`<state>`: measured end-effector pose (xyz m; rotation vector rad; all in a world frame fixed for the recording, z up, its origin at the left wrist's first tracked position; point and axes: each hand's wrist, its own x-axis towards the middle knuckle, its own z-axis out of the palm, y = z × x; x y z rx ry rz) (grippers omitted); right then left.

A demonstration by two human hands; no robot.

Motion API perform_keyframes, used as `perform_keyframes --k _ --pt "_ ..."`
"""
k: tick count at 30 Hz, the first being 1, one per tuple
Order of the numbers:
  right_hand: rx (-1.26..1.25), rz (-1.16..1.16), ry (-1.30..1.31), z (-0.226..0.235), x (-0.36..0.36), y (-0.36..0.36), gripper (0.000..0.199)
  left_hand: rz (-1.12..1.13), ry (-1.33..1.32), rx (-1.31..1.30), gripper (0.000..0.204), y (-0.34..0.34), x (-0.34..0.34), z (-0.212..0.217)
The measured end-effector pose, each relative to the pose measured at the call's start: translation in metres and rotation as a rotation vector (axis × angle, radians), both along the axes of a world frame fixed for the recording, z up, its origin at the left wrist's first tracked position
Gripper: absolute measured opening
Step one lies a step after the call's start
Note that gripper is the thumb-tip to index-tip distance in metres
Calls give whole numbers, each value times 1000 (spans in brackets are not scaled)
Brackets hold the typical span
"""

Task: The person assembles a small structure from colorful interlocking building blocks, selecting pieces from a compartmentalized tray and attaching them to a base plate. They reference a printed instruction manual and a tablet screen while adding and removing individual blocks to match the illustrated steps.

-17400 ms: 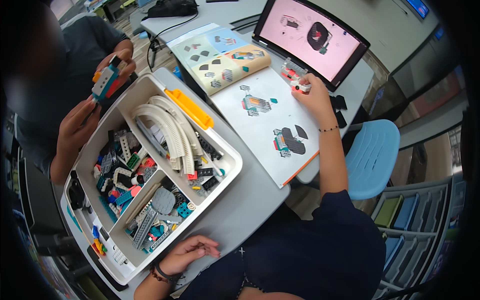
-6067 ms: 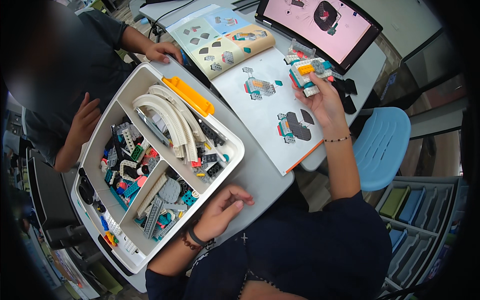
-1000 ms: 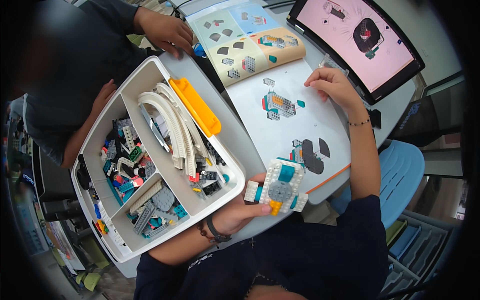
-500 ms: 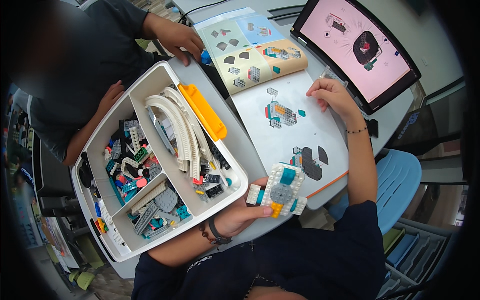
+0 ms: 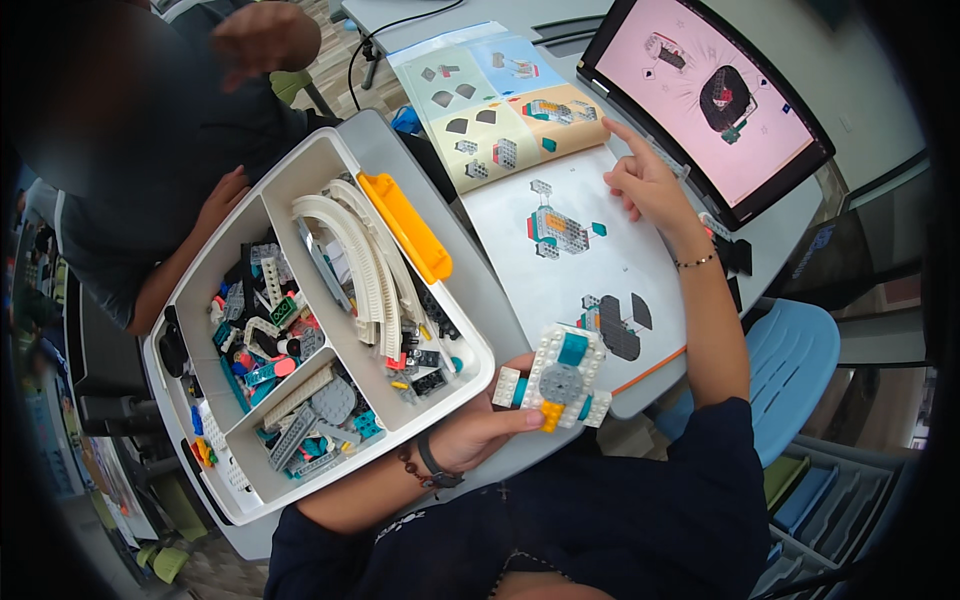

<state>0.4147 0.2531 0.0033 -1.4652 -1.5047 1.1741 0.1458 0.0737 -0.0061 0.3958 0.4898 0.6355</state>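
One hand [image 5: 490,425] grips white brick model [image 5: 558,377].

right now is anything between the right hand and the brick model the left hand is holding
Nothing solid stands between them. The right hand rests on the open instruction booklet near the tablet, and the left hand holds the brick model at the table's near edge. Only flat booklet pages lie between the two.
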Motion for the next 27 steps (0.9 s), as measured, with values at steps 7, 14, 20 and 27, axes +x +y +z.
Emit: perform_keyframes --k 7,14,20,27 --pt "-128 -27 -48 13 -7 10 63 -4 -6 5 69 1 2 4" --pt "-58 -13 -105 6 -7 15 60 -24 -12 21 70 4 4 6" --pt "7 -28 -157 4 -11 15 60 -27 -4 35 73 1 5 2" --pt "62 -4 -131 -3 -8 14 60 16 68 142 63 2 13 3"
